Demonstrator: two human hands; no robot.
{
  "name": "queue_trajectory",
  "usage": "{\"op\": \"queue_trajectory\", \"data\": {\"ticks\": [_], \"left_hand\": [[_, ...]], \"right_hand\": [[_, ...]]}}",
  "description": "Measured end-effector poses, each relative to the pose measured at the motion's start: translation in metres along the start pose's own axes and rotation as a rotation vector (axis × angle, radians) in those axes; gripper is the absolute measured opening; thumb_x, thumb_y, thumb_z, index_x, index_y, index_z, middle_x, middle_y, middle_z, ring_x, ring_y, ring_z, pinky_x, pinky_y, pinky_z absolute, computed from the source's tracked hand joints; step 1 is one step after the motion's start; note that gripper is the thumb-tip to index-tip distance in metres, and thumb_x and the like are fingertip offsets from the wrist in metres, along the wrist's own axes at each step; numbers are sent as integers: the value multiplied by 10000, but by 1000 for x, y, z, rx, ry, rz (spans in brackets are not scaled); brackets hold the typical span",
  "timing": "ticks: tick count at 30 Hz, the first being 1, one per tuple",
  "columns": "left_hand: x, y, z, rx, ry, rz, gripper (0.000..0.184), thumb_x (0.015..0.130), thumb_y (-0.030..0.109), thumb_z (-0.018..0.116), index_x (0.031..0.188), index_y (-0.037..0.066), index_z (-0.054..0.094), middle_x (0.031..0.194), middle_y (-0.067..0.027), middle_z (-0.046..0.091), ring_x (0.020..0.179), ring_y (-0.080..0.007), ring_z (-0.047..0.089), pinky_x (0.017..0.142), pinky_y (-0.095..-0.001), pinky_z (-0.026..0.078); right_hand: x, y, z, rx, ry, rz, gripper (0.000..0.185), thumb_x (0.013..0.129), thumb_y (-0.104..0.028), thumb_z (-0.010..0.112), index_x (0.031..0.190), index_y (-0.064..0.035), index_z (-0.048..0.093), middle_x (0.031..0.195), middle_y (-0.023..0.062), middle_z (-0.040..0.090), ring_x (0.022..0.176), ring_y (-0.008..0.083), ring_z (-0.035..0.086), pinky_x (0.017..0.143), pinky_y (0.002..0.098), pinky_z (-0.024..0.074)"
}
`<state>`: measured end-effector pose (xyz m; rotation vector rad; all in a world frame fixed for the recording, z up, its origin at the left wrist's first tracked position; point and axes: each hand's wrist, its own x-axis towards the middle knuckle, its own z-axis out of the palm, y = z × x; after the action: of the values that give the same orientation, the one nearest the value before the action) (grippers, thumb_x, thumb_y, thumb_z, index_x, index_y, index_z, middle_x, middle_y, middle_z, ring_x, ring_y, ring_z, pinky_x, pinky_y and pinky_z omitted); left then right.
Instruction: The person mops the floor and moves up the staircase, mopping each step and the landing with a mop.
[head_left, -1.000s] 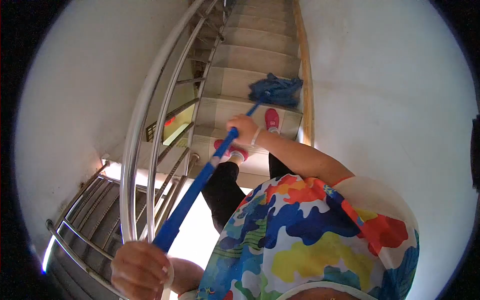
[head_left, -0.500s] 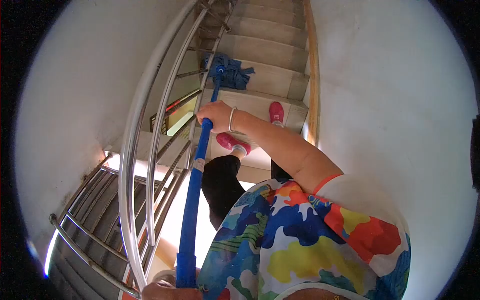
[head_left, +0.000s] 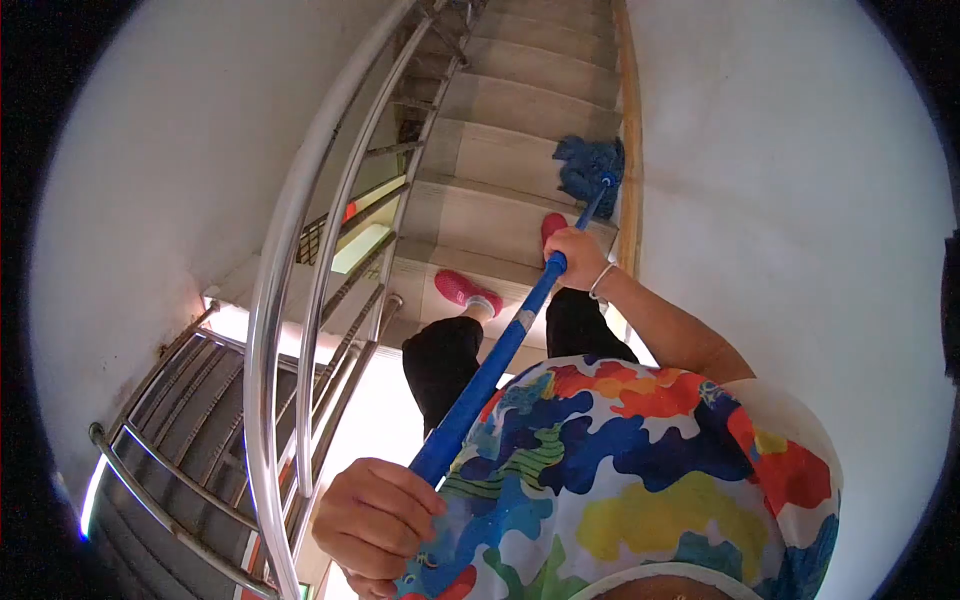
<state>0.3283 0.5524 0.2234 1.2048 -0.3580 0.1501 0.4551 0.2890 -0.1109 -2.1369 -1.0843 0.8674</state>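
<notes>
A mop with a blue handle (head_left: 483, 385) slants up and to the right across the view. Its dark blue cloth head (head_left: 590, 175) rests on a stair tread at the right edge, beside the wooden skirting. Low in the view, my left hand (head_left: 375, 525) is closed around the upper end of the handle. My right hand (head_left: 578, 258), with a pale bracelet at the wrist, grips the handle farther down, near the mop head. The palm sides of both hands are hidden.
Pale stairs (head_left: 530, 85) rise ahead, with a wooden skirting strip (head_left: 629, 130) and white wall on the right. A metal railing (head_left: 262, 330) runs along the left. Beyond it, a darker flight (head_left: 190, 400) descends. My feet in red shoes (head_left: 465, 290) stand on the steps.
The mop head has swept from the left side of the tread, by the railing, to the right edge. My right hand moved right with it; my left hand rose further into view.
</notes>
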Motion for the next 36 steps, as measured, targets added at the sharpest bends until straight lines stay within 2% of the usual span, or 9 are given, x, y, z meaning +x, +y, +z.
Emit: {"op": "queue_trajectory", "data": {"ticks": [2, 9, 11, 16, 23, 26, 28, 32, 36], "left_hand": [[-7, 5, -10, 45, 224, -45, 403, 821, 281, 603, 459, 148, 485, 467, 1, 544, 389, -108, 542, 439, -268, 467], [16, 75, -15, 286, 202, 86, 350, 796, 289, 607, 471, 216, 500, 461, 64, 539, 406, -57, 543, 430, -223, 451], [47, 81, -2, 505, 0, 46, 251, 744, 236, 564, 597, 50, 482, 490, -23, 449, 455, -142, 517, 487, -300, 483], [73, 73, 14, 576, -304, -49, 414, 881, 377, 461, 603, 71, 484, 582, -39, 508, 538, -162, 562, 509, -309, 499], [32, 31, -10, 197, -142, 127, 340, 793, 312, 598, 478, 204, 527, 448, 62, 528, 409, -52, 547, 428, -194, 444], [14, -7, 11, 201, 215, -75, 437, 858, 343, 517, 497, 96, 532, 500, -34, 558, 494, -152, 611, 532, -317, 536], [26, -11, 4, 144, -60, -91, 435, 855, 330, 519, 479, 110, 510, 504, -23, 561, 482, -142, 604, 514, -320, 528], [12, 32, 6, 348, 122, -172, 358, 770, 244, 578, 432, 184, 476, 434, 28, 506, 417, -82, 534, 478, -279, 478], [51, 81, 13, 448, -158, -161, 254, 743, 197, 589, 529, 140, 465, 502, 21, 494, 452, -106, 517, 454, -289, 454]], "right_hand": [[11, 0, 16, 7, 122, 52, 167, 602, -218, 668, 717, -163, 561, 737, 51, 566, 751, 306, 559, 621, 447, 396], [109, -81, 28, 175, 139, -164, 171, 597, -208, 663, 732, -170, 566, 767, 35, 578, 805, 289, 561, 607, 462, 388], [135, -100, 27, 168, 120, -187, 174, 611, -194, 657, 761, -166, 573, 793, 41, 580, 825, 290, 561, 635, 455, 412], [149, -90, 19, 224, 105, -307, 224, 582, -154, 665, 773, -138, 549, 797, 49, 564, 817, 285, 554, 672, 422, 425], [51, -33, -12, 71, 137, -79, 202, 600, -226, 677, 758, -156, 572, 774, 51, 590, 836, 302, 563, 672, 448, 431], [3, 23, -4, 53, 108, 18, 221, 578, -208, 692, 758, -147, 578, 765, 63, 585, 809, 303, 569, 655, 443, 435], [7, 26, -3, -1, 83, 61, 225, 571, -202, 696, 754, -140, 579, 765, 65, 584, 808, 301, 571, 651, 437, 437], [43, -10, 16, 61, 151, -3, 200, 569, -200, 698, 725, -159, 580, 770, 57, 583, 796, 298, 563, 629, 449, 421], [91, -77, 25, 201, 204, -186, 214, 546, -132, 670, 706, -144, 528, 704, 44, 548, 732, 294, 543, 634, 417, 408]]}}
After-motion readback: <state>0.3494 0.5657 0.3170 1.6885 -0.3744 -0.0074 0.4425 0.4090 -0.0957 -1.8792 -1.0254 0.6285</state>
